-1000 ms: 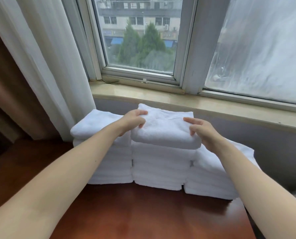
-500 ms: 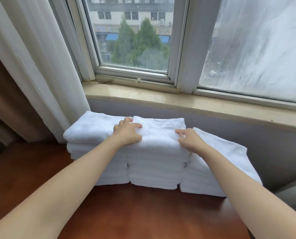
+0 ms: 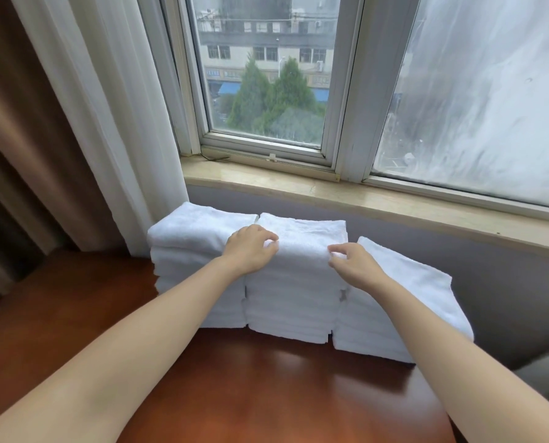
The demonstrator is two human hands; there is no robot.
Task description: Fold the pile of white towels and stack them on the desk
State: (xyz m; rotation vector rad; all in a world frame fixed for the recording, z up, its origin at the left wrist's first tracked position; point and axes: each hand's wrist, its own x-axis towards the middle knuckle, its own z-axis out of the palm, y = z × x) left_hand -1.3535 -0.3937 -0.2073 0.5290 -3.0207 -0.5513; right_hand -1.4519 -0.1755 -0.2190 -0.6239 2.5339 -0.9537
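Observation:
Three stacks of folded white towels stand side by side at the back of the reddish wooden desk (image 3: 266,394): a left stack (image 3: 196,225), a middle stack (image 3: 295,302) and a lower right stack (image 3: 407,279). The top towel (image 3: 308,233) lies flat on the middle stack. My left hand (image 3: 251,247) rests on that towel's left edge with its fingers bent, their tips on the cloth. My right hand (image 3: 353,263) sits at the towel's front right corner, fingers loosely curled and touching the edge. Neither hand lifts anything.
The stacks back onto a grey wall under a stone window sill (image 3: 362,199). A white sheer curtain (image 3: 113,123) and a brown drape (image 3: 27,139) hang at the left, close to the left stack. The desk's right edge ends near a grey seat (image 3: 548,372).
The towel that both hands held above the middle stack has come down onto it and lies flat. The grip has loosened; the fingers now only rest on it. The view has tilted up.

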